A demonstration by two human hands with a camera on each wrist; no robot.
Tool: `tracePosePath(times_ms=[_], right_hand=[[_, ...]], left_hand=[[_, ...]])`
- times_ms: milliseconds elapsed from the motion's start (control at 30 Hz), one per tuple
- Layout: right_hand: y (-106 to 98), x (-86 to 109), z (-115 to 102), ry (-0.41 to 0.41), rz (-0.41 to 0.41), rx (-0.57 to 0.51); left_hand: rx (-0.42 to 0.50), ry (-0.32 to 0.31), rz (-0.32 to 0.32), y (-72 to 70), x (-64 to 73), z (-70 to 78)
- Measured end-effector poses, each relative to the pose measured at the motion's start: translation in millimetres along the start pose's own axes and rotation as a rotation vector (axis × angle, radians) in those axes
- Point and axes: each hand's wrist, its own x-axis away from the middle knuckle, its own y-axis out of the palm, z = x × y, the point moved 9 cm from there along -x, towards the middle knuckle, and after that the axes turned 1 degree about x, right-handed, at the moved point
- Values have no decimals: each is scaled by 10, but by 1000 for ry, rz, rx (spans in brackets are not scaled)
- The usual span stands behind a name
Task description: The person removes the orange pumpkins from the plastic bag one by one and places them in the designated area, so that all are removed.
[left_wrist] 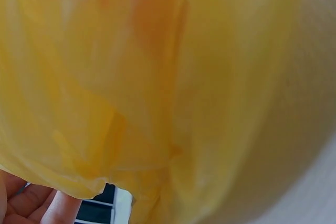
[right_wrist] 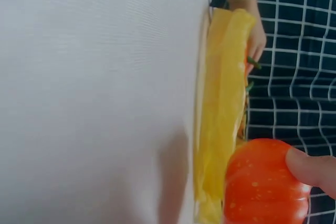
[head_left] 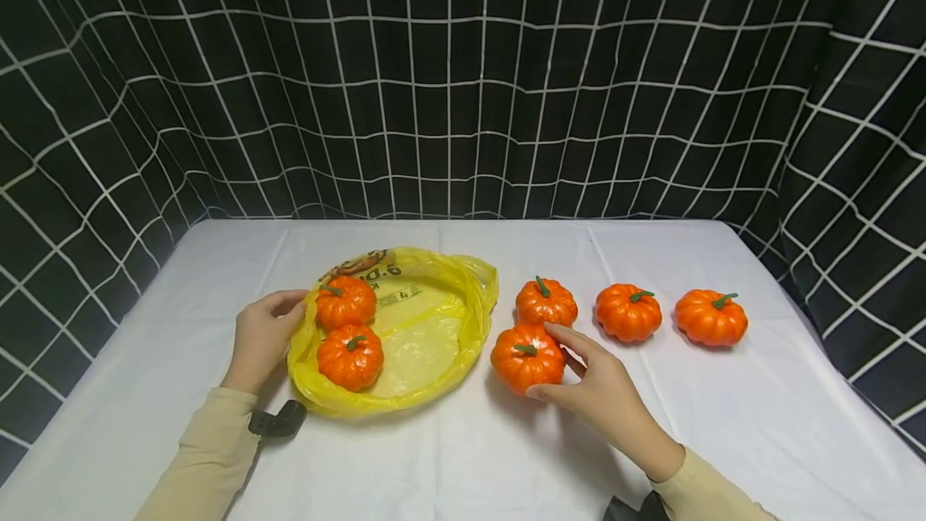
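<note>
A yellow plastic bag [head_left: 473, 320] lies spread wide on the table, its mouth facing up. Inside its left part sit two small orange pumpkins, the rear pumpkin [head_left: 346, 303] and the front pumpkin [head_left: 350, 358]. My left hand [head_left: 266, 338] pinches the bag's left rim; in the left wrist view the yellow film [left_wrist: 136, 103] fills most of the picture. With thumb and fingers my right hand [head_left: 604, 388] grips another small pumpkin [head_left: 526, 360] right of the bag. In the right wrist view this pumpkin [right_wrist: 266, 184] is held above the table, beside the bag [right_wrist: 220, 108].
Behind the held pumpkin stands another pumpkin [head_left: 546, 301]. Farther right are a middle pumpkin [head_left: 628, 313] and an end pumpkin [head_left: 711, 317]. A white cloth covers the table [head_left: 463, 465]. Black grid-patterned curtains [head_left: 463, 87] enclose its back and sides.
</note>
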Motion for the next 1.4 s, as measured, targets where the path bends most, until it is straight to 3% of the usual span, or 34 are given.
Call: tracePosePath(times_ms=[733, 1067, 1400], right_hand=[[-146, 305, 559, 215, -65, 16], [-125, 317, 588, 216, -77, -56], [-102, 296, 589, 198, -82, -40]], left_hand=[[-16, 20, 5, 15, -18, -28], [-2, 14, 3, 15, -8, -17], [2, 16, -1, 9, 4, 4]])
